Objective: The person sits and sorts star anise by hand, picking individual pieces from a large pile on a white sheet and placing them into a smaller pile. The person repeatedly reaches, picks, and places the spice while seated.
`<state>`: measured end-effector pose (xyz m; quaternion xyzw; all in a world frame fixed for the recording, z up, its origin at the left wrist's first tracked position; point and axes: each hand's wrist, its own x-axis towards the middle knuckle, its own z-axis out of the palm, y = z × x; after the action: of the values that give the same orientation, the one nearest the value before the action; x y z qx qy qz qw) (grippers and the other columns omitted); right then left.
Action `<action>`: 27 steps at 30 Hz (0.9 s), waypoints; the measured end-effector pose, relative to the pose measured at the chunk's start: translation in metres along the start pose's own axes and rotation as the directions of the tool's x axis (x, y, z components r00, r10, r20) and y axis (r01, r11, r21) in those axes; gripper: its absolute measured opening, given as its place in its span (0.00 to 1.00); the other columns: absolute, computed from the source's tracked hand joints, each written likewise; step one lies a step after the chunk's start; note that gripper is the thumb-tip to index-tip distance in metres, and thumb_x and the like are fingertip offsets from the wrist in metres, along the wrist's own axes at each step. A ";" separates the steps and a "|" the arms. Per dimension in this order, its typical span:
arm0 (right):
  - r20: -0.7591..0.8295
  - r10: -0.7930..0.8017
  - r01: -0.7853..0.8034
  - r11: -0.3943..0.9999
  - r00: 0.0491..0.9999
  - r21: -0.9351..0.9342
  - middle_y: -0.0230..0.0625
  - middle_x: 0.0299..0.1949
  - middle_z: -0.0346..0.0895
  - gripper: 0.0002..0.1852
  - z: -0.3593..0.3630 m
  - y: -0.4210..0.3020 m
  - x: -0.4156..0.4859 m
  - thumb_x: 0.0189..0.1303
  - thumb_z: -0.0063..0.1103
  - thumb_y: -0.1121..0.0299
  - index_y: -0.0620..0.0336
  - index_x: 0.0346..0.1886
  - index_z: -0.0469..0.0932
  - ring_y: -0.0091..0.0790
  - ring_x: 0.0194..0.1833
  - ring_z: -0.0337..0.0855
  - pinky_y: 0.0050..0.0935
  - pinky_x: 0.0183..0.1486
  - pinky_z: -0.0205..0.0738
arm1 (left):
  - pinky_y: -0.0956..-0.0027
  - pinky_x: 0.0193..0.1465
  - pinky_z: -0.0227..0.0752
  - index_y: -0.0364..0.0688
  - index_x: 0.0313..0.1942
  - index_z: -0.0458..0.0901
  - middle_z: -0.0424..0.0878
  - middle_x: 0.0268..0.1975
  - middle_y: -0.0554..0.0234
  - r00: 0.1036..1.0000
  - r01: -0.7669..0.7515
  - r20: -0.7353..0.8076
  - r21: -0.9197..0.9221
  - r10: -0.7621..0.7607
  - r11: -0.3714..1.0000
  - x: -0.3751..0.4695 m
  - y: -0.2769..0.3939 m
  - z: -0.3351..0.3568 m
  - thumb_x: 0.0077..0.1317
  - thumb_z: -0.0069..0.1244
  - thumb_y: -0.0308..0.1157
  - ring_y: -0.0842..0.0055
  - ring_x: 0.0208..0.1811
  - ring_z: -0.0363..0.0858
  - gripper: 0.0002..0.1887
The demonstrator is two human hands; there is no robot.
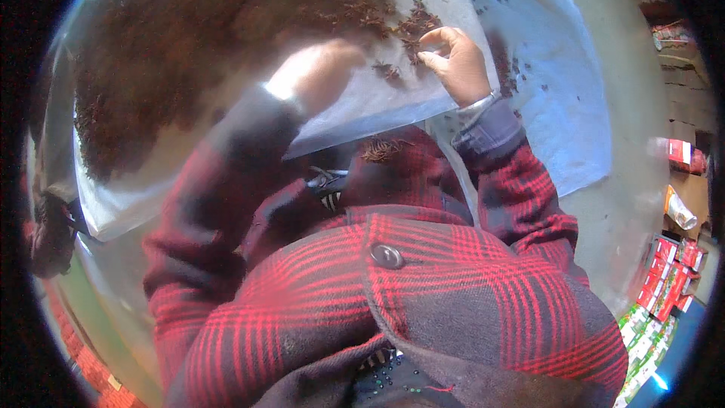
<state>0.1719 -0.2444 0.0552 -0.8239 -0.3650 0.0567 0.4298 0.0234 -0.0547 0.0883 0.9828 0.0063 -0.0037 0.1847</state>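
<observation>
My left hand (320, 71) is blurred over the white sheet (351, 110), near the edge of a large heap of dried star anise (187, 51). Its fingers curl downward, and whatever lies under them is hidden. On the right, my right hand (461, 62) has its thumb and index finger pinched on a star anise pod (413, 50). Just beyond these fingers lies a small cluster of star anise (419, 20). A few loose pods (387, 71) rest on the sheet between my hands. Thin brown stalks or fragments (382, 148) lie on the plaid cloth at my lap.
A second pale sheet (572, 141) on the right carries scattered dark bits (510, 71). Beyond it runs grey floor (617, 221). Red packages (665, 272) and green-white packages (645, 340) line the far right. A dark object (51, 235) sits at the left edge.
</observation>
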 end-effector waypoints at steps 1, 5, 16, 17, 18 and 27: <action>0.051 -0.037 0.030 0.989 0.998 0.143 0.36 0.34 0.79 0.10 -0.006 -0.014 -0.009 0.49 0.62 0.72 0.60 0.37 0.79 0.30 0.37 0.80 0.28 0.43 0.74 | 0.62 0.47 0.73 0.42 0.42 0.79 0.80 0.41 0.54 0.983 0.004 -0.185 -0.038 -0.011 0.999 0.010 -0.006 0.021 0.58 0.46 0.27 0.59 0.44 0.79 0.11; 0.269 -0.306 0.104 0.813 0.913 0.572 0.34 0.30 0.79 0.07 -0.076 -0.107 -0.007 0.52 0.53 0.79 0.64 0.34 0.79 0.23 0.30 0.76 0.22 0.34 0.70 | 0.62 0.51 0.72 0.41 0.43 0.79 0.80 0.42 0.51 0.982 0.151 -0.121 0.042 -0.145 0.988 0.062 0.006 0.007 0.60 0.42 0.25 0.57 0.47 0.78 0.12; -0.167 -0.843 0.306 -0.004 0.511 0.952 0.41 0.29 0.75 0.10 -0.104 -0.158 -0.016 0.57 0.47 0.74 0.68 0.34 0.80 0.26 0.18 0.69 0.23 0.17 0.58 | 0.66 0.41 0.75 0.39 0.39 0.79 0.79 0.36 0.54 0.994 0.052 -0.091 -0.125 -0.064 0.991 0.022 -0.042 0.011 0.59 0.50 0.26 0.61 0.38 0.80 0.08; -0.071 -0.865 0.153 0.007 0.497 0.988 0.40 0.28 0.74 0.11 -0.107 -0.155 -0.008 0.56 0.47 0.74 0.67 0.34 0.80 0.24 0.17 0.67 0.22 0.17 0.55 | 0.63 0.40 0.74 0.40 0.39 0.78 0.78 0.37 0.54 0.995 0.053 -0.079 -0.169 -0.067 0.984 0.022 -0.038 0.019 0.58 0.52 0.29 0.60 0.38 0.79 0.09; -0.007 -0.848 0.068 0.035 0.529 0.997 0.39 0.28 0.74 0.11 -0.113 -0.153 -0.013 0.56 0.47 0.75 0.67 0.35 0.80 0.23 0.17 0.66 0.22 0.17 0.52 | 0.63 0.40 0.75 0.41 0.40 0.77 0.78 0.39 0.54 0.993 0.077 -0.081 -0.148 -0.090 0.986 0.025 -0.026 0.016 0.59 0.51 0.30 0.59 0.39 0.80 0.09; 0.013 -0.645 0.224 0.283 0.764 0.933 0.39 0.30 0.75 0.09 -0.092 -0.147 -0.010 0.54 0.52 0.74 0.64 0.36 0.80 0.25 0.23 0.70 0.24 0.24 0.60 | 0.62 0.37 0.74 0.41 0.36 0.76 0.77 0.34 0.56 0.957 -0.111 -0.283 -0.141 0.067 0.984 0.039 -0.022 0.032 0.55 0.51 0.26 0.59 0.37 0.79 0.07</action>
<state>0.1212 -0.2592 0.2206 -0.2984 -0.5694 0.2808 0.7127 0.0617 -0.0458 0.0504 0.9555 -0.0122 0.1429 0.2579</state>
